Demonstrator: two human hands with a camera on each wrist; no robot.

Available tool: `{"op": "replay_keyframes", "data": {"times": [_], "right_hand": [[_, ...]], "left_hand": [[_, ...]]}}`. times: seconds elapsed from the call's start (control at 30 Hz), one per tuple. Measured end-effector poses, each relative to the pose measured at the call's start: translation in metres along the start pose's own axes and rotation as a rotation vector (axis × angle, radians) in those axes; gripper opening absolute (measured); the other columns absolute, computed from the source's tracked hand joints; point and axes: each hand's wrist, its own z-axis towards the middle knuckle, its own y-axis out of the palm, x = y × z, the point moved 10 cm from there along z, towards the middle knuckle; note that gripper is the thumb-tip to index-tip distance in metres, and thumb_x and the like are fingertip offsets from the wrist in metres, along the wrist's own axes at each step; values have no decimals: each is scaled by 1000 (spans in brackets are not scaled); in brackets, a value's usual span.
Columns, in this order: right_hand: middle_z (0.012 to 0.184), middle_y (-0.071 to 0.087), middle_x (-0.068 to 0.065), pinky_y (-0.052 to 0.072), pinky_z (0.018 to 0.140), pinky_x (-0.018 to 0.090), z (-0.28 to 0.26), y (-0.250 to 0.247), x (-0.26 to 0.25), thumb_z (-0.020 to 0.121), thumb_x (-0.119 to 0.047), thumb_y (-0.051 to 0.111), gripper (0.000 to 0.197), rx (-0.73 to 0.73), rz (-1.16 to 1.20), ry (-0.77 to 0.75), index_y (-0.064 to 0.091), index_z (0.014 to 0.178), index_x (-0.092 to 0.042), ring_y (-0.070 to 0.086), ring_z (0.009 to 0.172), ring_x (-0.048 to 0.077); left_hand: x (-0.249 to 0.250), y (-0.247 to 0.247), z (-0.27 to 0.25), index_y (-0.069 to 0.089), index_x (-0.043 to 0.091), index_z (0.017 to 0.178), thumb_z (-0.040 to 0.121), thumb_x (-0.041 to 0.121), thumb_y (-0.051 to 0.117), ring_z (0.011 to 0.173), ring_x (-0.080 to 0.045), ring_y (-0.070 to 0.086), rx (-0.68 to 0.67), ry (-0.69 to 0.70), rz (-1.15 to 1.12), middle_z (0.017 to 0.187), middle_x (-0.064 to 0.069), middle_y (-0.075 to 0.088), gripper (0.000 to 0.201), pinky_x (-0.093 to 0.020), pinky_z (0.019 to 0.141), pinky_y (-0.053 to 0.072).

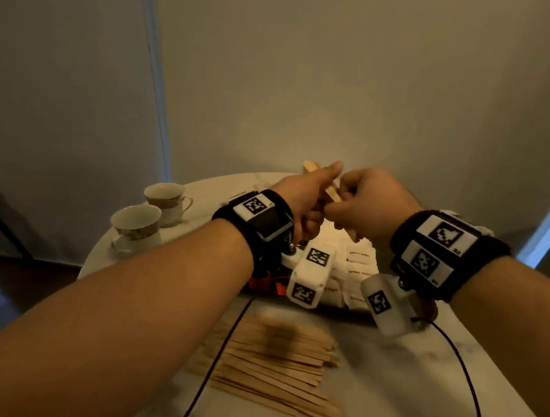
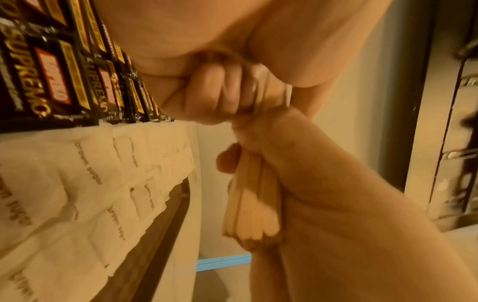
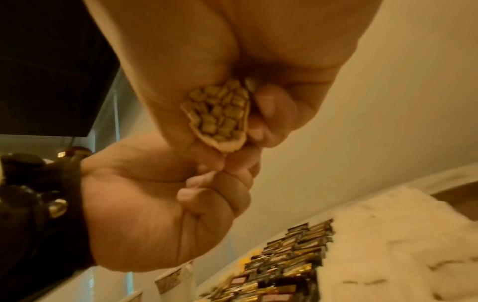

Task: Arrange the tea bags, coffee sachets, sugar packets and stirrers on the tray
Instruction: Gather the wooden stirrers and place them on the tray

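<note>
Both fists are gripping one bundle of stirrers [image 2: 249, 204] above the tray [image 2: 160, 230]; squaring the ends evenly before lowering it should keep sticks from slipping loose. The left hand [image 1: 305, 198] is wrapping the far end, thumb raised, while the right hand [image 1: 369, 204] is clenching the near end, both wrists lifted off the counter [image 1: 402, 374].

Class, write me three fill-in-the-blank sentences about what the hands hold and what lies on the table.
1. Both the left hand and the right hand grip one bundle of wooden ____.
2. The white packets are printed with the words "brown ____".
3. Two empty ____ stand at the left of the table.
4. More stirrers lie loose in a ____ on the table near the person.

Missing words: stirrers; sugar; cups; pile
</note>
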Motion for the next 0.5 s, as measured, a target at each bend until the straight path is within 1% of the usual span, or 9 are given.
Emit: {"op": "replay_keyframes", "data": {"times": [0.07, 0.1, 0.17, 0.27, 0.33, 0.4, 0.43, 0.47, 0.5], "right_hand": [[70, 74, 2, 54, 52, 27, 3, -10, 31, 86, -24, 76, 15, 22, -46, 141, 65, 83, -15, 66, 55, 14], [72, 74, 2, 54, 55, 27, 3, -14, 49, 86, -27, 77, 15, 14, -101, 223, 68, 85, -15, 68, 59, 15], [77, 72, 4, 54, 58, 28, 1, -16, 87, 85, -35, 77, 22, -43, -254, 361, 70, 88, -14, 69, 69, 19], [81, 70, 7, 48, 54, 28, -8, -12, 131, 83, -37, 79, 26, -116, -355, 491, 67, 87, -13, 67, 73, 22], [86, 70, 7, 53, 59, 31, -15, -8, 144, 83, -35, 80, 28, -122, -371, 531, 64, 89, -13, 69, 80, 23], [95, 71, 8, 61, 78, 35, -20, 1, 150, 86, -36, 77, 29, -168, -392, 549, 65, 97, -12, 71, 90, 24], [98, 71, 8, 60, 87, 36, -22, 5, 151, 89, -36, 76, 29, -197, -407, 551, 65, 100, -12, 71, 95, 24], [100, 70, 8, 59, 90, 36, -23, 8, 152, 90, -36, 75, 29, -214, -422, 551, 64, 101, -12, 70, 98, 24], [100, 70, 8, 59, 91, 35, -24, 11, 151, 91, -37, 74, 29, -223, -421, 551, 63, 100, -12, 70, 98, 24]], "left_hand": [[-8, 13, 4, 62, 12, 98, 89, 66, 65, 51, -11, 39, 4, -80, 56, 67, 1, 48, 55, -23, 44, 35], [-12, 17, 6, 61, 10, 109, 90, 63, 65, 55, -13, 45, 21, -107, 93, 75, -2, 52, 57, -25, 46, 40], [-19, 24, 9, 57, 6, 122, 94, 48, 67, 68, -18, 55, 39, -117, 193, 90, -7, 58, 51, -29, 52, 48], [-30, 33, 13, 54, 4, 132, 99, 23, 64, 77, -23, 61, 45, -124, 370, 98, -10, 60, 40, -33, 58, 54], [-31, 35, 17, 55, 5, 133, 101, 13, 60, 76, -22, 61, 64, -105, 465, 98, -10, 59, 34, -32, 58, 55], [-27, 36, 24, 59, 2, 123, 100, 8, 60, 74, -22, 61, 75, -70, 538, 102, -12, 61, 24, -32, 60, 55], [-26, 38, 26, 62, 2, 117, 99, 7, 61, 75, -22, 62, 78, -55, 578, 104, -13, 63, 18, -31, 63, 56], [-25, 40, 27, 64, 1, 112, 98, 7, 63, 78, -22, 65, 77, -42, 629, 106, -13, 65, 15, -32, 67, 58], [-24, 43, 28, 65, 2, 111, 98, 9, 64, 84, -24, 69, 72, -21, 704, 106, -13, 67, 15, -33, 75, 60]]}}
